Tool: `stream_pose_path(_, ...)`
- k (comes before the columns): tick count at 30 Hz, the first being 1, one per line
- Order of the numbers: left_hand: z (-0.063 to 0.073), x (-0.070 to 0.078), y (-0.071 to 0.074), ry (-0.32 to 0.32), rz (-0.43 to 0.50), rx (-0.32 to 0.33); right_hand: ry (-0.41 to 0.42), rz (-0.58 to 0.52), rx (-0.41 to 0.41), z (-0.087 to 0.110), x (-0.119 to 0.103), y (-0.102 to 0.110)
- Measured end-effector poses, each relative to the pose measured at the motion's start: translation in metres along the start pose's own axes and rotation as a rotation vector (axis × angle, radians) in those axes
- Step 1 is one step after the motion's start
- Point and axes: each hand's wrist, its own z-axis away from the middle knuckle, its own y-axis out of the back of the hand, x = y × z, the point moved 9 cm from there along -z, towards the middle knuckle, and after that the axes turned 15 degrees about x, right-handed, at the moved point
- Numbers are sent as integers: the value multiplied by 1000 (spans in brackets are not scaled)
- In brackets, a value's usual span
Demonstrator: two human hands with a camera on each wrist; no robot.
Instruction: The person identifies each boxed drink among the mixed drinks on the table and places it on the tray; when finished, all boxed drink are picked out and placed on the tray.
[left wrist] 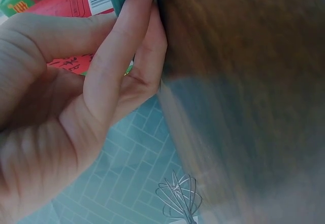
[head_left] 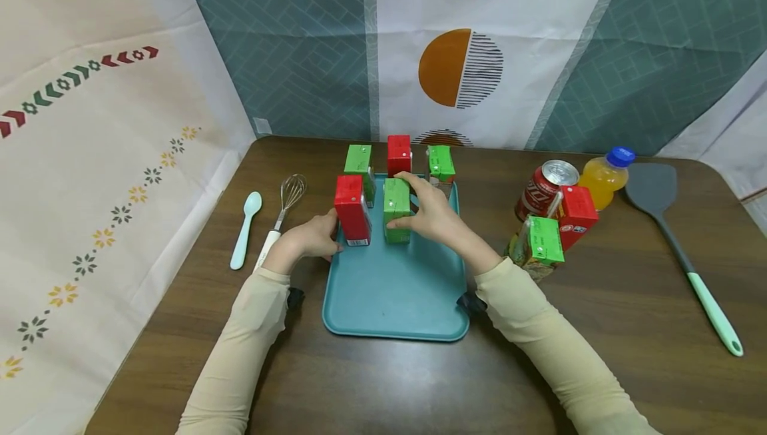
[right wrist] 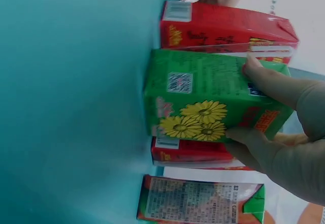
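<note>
My right hand grips a green juice box upright on the teal tray, thumb and fingers on opposite sides of it. Yellow flowers show on this box in the right wrist view. Just left of it stands a red juice box. At the tray's left edge, my left hand pinches the rim between thumb and fingers, as the left wrist view shows. Farther back on the tray are another red box, a green box on the left and a green box on the right.
Left of the tray lie a whisk and a pale spoon. To the right stand a soda can, a red box, a green box and a juice bottle. A spatula lies beyond them.
</note>
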Motion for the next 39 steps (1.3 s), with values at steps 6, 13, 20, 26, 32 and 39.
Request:
stream_pose_path(6,0,2,1,-1,-14,-13,15,8,6,-3,0,1)
stream_pose_path(13,-1,2,1,1,-19,-14,0,10,-18,-2,-1,0)
stream_pose_path(20,-3,3,0,-7,-22,-17,25,53,10,3,0,12)
stream_pose_path(26,-3,2,1,-7,-8,-22,36,-29,45,16,-6,36)
stream_pose_path(32,-1,0,0,2,-13,-28,196,-22,103,37,-13,65)
stream_pose_path(39,0,2,-2,5,5,-33,293,76,176,67,-7,100)
